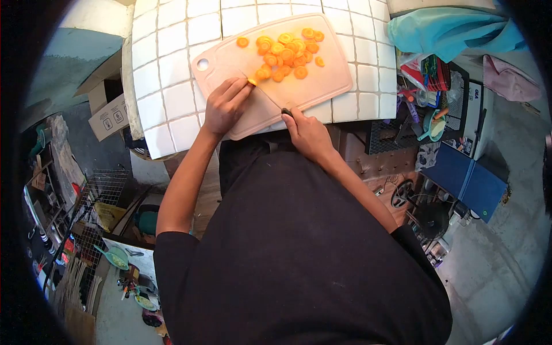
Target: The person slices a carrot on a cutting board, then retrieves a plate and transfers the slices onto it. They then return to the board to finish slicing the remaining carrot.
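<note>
A pale pink cutting board lies on the white tiled counter. Round orange carrot slices are heaped on its upper middle, with a few lying loose around the heap. My left hand is at the board's left side, its fingers closed on a small carrot end. The fist of my right hand is wrapped round the dark handle of a knife at the board's near edge. The knife's thin blade runs up and left toward the carrot end; its outline is faint against the board.
White tiles surround the board. Right of the counter are a teal cloth, a black rack with utensils, and a blue panel. At the left are a cardboard box and wire racks.
</note>
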A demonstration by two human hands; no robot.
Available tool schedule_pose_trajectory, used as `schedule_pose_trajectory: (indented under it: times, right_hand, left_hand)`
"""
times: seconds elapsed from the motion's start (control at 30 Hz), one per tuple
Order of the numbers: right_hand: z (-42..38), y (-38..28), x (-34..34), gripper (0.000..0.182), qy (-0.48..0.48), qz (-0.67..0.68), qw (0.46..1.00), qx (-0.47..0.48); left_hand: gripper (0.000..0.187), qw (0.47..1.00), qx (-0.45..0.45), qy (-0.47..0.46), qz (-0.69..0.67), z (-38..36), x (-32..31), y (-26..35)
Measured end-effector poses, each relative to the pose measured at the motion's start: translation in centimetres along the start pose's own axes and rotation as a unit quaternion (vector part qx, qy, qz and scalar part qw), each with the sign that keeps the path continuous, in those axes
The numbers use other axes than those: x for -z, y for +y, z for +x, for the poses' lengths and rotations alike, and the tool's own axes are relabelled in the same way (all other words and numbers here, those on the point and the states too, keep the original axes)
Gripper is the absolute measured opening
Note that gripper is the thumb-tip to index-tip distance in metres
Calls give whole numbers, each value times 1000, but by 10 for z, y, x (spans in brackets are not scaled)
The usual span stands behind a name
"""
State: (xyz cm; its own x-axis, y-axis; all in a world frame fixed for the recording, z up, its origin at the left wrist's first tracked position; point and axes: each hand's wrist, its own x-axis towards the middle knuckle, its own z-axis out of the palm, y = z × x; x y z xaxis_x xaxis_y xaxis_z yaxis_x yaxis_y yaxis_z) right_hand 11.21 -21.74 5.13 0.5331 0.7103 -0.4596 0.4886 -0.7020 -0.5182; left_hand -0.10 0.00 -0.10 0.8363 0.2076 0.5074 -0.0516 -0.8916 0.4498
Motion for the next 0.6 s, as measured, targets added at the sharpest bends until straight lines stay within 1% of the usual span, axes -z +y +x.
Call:
schedule_pose_trajectory:
  times: [0.07,0.2,0.3,0.37,0.4,0.47,0.5,0.57,0.6]
  right_hand:
    - [5,-1,-2,39,7,-19,1000,-9]
    - [3,-3,-2,38,13,-16,999,-24]
    - [5,3,-6,39,10,19,999,-30]
    - [7,14,-12,43,5,179,984,-16]
    - [8,20,-16,43,6,180,984,-16]
    - [12,30,-23,45,-95,339,932,-89]
    - [10,26,-20,45,-95,340,931,-89]
    - [7,17,-11,44,0,230,973,-27]
    - [5,15,-9,44,1,231,973,-26]
  left_hand:
    - [26,1000,4,-3,0,-3,-2,-2]
    - [26,1000,-2,2,-10,-1,-2,-1]
    - [24,1000,3,11,-12,-1,-2,0]
    - [20,999,25,18,-18,1,-3,2]
    - [20,999,24,18,-18,3,-3,3]
    - [17,999,34,30,-23,5,-2,5]
    - [17,999,32,29,-23,5,-3,5]
    - [15,999,35,36,-17,4,-5,4]
    - [15,999,35,35,-17,5,-4,4]
